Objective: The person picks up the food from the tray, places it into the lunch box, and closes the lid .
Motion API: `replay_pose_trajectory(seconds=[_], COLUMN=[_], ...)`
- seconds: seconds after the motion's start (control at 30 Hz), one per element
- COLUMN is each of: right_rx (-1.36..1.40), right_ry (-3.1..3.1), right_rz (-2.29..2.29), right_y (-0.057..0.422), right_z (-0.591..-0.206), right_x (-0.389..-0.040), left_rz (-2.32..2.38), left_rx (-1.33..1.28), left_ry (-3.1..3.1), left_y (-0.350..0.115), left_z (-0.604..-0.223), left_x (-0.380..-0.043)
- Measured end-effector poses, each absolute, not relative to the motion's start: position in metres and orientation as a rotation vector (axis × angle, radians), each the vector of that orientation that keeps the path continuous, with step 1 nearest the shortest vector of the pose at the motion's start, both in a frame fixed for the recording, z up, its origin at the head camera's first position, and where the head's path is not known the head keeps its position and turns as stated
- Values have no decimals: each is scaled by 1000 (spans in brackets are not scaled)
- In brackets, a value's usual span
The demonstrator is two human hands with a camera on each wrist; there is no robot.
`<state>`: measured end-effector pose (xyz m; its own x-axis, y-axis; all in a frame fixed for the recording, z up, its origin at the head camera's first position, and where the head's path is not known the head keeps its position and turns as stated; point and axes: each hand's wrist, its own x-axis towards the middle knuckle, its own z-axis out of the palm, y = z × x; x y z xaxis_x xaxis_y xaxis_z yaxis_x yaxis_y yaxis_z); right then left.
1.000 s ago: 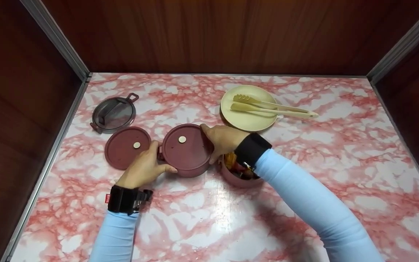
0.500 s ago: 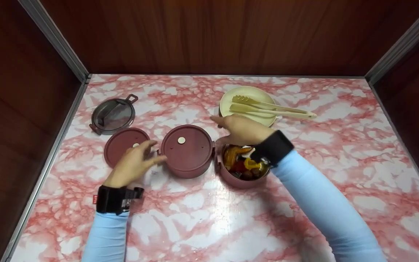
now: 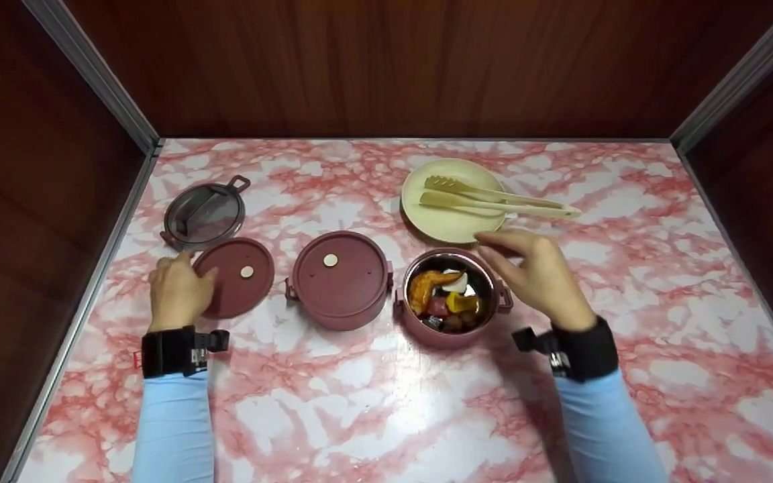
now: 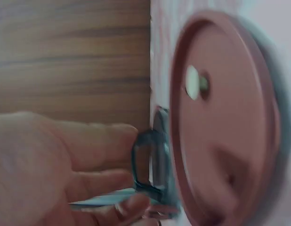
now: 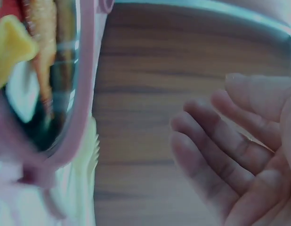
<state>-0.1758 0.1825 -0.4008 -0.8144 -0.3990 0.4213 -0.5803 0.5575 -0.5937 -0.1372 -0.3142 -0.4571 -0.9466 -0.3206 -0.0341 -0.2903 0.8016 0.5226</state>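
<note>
My left hand (image 3: 180, 290) hovers at the left edge of a flat dark-red lid (image 3: 232, 288) with a pale round knob. Its fingers are spread and relaxed and hold nothing; in the left wrist view they extend toward the handle of a glass lid (image 4: 148, 162). Over the right side of an uncovered red pot (image 3: 450, 335) hangs my right hand (image 3: 544, 278), fingers loosely bent, nothing between them. That pot contains play-food-like pieces, including an orange-brown wing shape (image 3: 425, 290) and a yellow piece (image 3: 461, 303). Between the hands stands a second red pot (image 3: 339, 318), covered by its lid (image 3: 346, 288).
Behind the right pot lies a pale-yellow plate or pan (image 3: 450, 228), with a slotted utensil (image 3: 450, 183) and a spatula (image 3: 447, 200) across it. The glass lid (image 3: 215, 218) with a bar handle lies at the back left. Dark wooden walls (image 3: 413, 67) bound the marbled table (image 3: 333, 416).
Both hands have let go of the covered pot and moved apart. The left hand went left to the flat lid, the right hand went right, past the uncovered pot.
</note>
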Motion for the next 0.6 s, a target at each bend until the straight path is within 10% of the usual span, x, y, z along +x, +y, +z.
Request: replay_pose_trajectory(seconds=[0.6], right_rx=[380], right_ry=[-2667], right_rz=[1038], right_y=[255], right_z=[-448], right_x=[-176], left_rz=[-1011], left_rx=[689], left_ry=[-2919], left_y=[-332], left_z=[-476], left_x=[-138])
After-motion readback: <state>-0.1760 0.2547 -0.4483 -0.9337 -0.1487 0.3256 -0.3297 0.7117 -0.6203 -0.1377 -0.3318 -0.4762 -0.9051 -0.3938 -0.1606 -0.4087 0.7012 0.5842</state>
